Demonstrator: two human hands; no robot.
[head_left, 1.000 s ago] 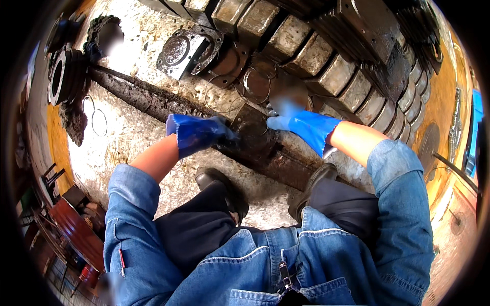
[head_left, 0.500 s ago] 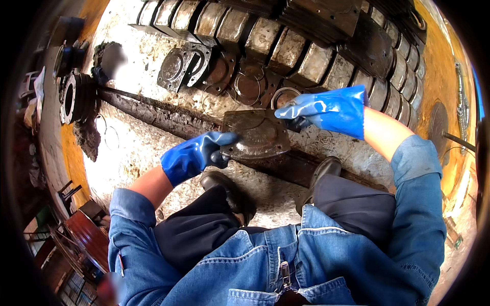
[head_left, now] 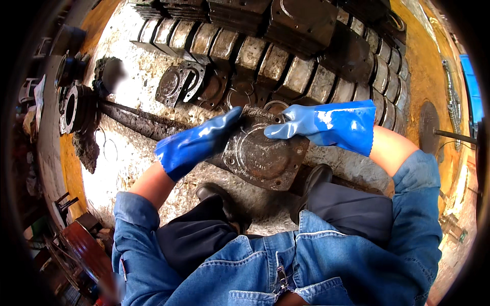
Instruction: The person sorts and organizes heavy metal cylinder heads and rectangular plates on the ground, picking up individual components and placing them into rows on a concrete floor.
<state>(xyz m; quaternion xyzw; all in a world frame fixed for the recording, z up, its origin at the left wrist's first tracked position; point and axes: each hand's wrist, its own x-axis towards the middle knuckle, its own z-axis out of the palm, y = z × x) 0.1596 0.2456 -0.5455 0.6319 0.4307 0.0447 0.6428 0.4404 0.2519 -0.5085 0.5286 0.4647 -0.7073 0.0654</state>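
Observation:
A dark, oily metal plate [head_left: 263, 155], with a round raised ring and bolt holes near its edges, is held up between my gloved hands, its broad face tilted toward me. My left hand [head_left: 201, 136] grips its left edge, fingers partly hidden by the plate. From the right, my right hand [head_left: 319, 123] pinches the upper right edge, thumb lying on the face and the other fingers mostly behind. Both gloves are blue and shiny. Beneath the plate runs a long dark bar [head_left: 135, 120] on the floor.
Rows of blocky metal pieces [head_left: 275, 66] and stacks of dark plates [head_left: 301, 23] lie ahead. Smaller ringed plates [head_left: 173, 84] rest before them. Ring-shaped castings [head_left: 71, 109] stand at left. A round disc with a rod [head_left: 430, 127] is at right. My shoes [head_left: 319, 178] flank the bar.
The plate has come nearer and tipped up, showing more of its ringed face. My left hand has shifted up along its left edge; my right thumb now lies across its face.

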